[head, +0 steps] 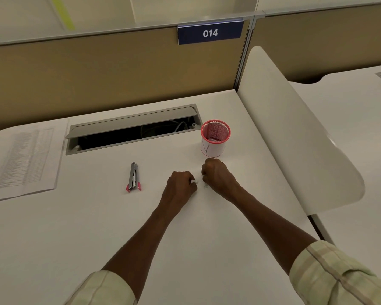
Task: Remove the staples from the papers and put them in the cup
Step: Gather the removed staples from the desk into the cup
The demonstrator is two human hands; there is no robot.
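A pink mesh cup lined with white paper stands on the white desk, just beyond my hands. My left hand rests on the desk with its fingers curled and a small white scrap showing at the fingertips. Close to its right, my right hand is also curled, knuckles up, just in front of the cup. What either hand holds is too small to make out. A few tiny staples lie on the desk between the hands. A printed stack of papers lies at the far left. A pink-and-silver staple remover lies left of my hands.
An open cable tray slot is sunk into the desk behind the staple remover. A tan partition with a blue sign reading 014 backs the desk. A white curved divider borders the right side.
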